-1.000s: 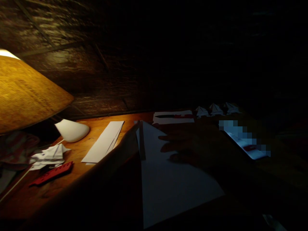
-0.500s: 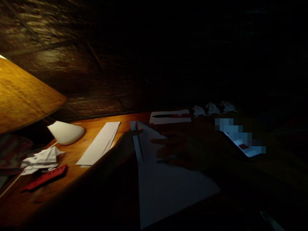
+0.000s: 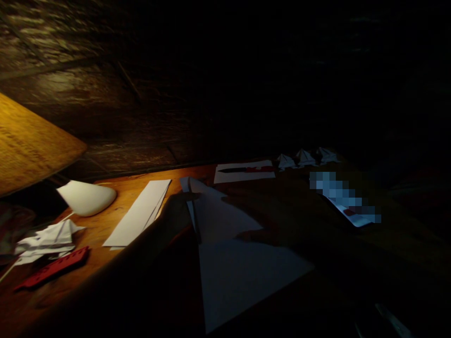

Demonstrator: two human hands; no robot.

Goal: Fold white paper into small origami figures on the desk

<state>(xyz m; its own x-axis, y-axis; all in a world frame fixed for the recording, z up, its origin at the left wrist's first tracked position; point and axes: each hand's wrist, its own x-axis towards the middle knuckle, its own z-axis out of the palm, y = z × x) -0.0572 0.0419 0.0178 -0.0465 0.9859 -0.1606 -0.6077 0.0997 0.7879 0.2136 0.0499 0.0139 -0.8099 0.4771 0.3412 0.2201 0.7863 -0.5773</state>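
Note:
A white sheet of paper (image 3: 246, 277) lies on the wooden table in deep shadow, its left edge folded up into a narrow curled strip. My left hand (image 3: 181, 211) is at that strip, its fingertips closed on the fold near the top. Over the right part of the sheet is my right hand (image 3: 268, 216), fingers apart, with the thumb and a finger stretched toward the left. Nothing shows in its grip. Much of both hands is lost in darkness.
Folded white paper strips (image 3: 139, 213), a red ruler-like piece (image 3: 54, 270) and crumpled folded paper (image 3: 52, 239) lie left, near a lamp base (image 3: 89, 197). Behind are a knife (image 3: 243, 170) on paper and folded paper shapes (image 3: 305, 158). A lit phone (image 3: 352, 213) lies right.
My right hand's fingers have spread and shifted on the sheet, uncovering more of its middle. My left hand stays at the folded strip. The view has moved slightly.

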